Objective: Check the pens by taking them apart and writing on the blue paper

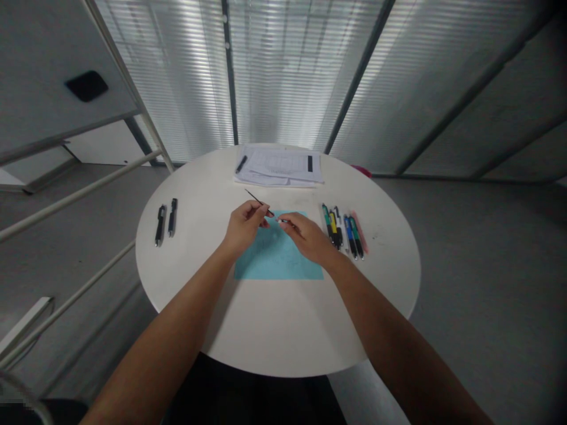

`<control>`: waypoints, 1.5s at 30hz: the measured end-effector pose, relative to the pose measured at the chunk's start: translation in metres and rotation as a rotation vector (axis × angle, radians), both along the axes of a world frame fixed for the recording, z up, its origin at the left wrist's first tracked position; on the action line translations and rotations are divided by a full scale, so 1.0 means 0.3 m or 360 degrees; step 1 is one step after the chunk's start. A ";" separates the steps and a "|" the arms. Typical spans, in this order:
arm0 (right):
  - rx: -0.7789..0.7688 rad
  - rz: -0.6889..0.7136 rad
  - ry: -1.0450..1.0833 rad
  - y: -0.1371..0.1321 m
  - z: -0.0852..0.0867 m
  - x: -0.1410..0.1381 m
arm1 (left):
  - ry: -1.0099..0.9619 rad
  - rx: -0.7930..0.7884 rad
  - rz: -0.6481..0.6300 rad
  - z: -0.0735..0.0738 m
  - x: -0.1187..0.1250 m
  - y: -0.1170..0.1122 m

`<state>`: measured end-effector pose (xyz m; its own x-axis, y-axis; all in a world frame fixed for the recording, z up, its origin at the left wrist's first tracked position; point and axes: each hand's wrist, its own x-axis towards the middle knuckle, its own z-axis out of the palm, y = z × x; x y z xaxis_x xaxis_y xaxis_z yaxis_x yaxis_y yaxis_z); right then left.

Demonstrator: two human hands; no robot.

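Note:
My left hand (243,227) pinches a thin black rod (256,199), perhaps a pen refill, whose far end points up and to the left. My right hand (305,236) comes in from the right and holds a small silver pen part (282,221) between its fingertips, close to the rod's lower end. The two hands nearly meet above a flat light-blue mat (279,262) on a round white table (274,316). Several colored pens (341,233) lie just beyond my right hand, and the mat's far part is hidden beneath my hands.
Two black pens (166,221) lie on the table's left side. Printed papers (279,165) and a black pen (241,164) sit at the far edge. A pink object (362,171) shows behind the rim. Metal rails stand to the left, above a grey floor.

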<state>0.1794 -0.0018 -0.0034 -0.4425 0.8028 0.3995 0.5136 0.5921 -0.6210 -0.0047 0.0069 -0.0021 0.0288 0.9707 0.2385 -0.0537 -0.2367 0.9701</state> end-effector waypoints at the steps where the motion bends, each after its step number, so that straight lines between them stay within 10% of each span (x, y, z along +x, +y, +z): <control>1: 0.0009 0.0002 0.0006 0.002 -0.003 0.000 | 0.0004 0.0010 -0.0038 0.000 0.001 -0.003; 17: 0.0000 -0.0037 0.0083 -0.003 0.004 -0.003 | 0.0023 -0.0045 -0.0115 0.001 0.000 -0.012; 25: -0.0036 -0.0143 0.0211 -0.003 -0.001 -0.004 | 0.0524 0.0130 -0.0133 -0.008 -0.009 -0.016; 34: 0.0171 -0.0433 0.0560 0.014 0.002 0.002 | 0.1506 0.0219 0.0326 0.007 -0.034 -0.033; 45: 0.0200 -0.0409 0.0317 0.001 0.012 0.004 | 0.1819 0.0168 0.0017 -0.015 -0.032 -0.024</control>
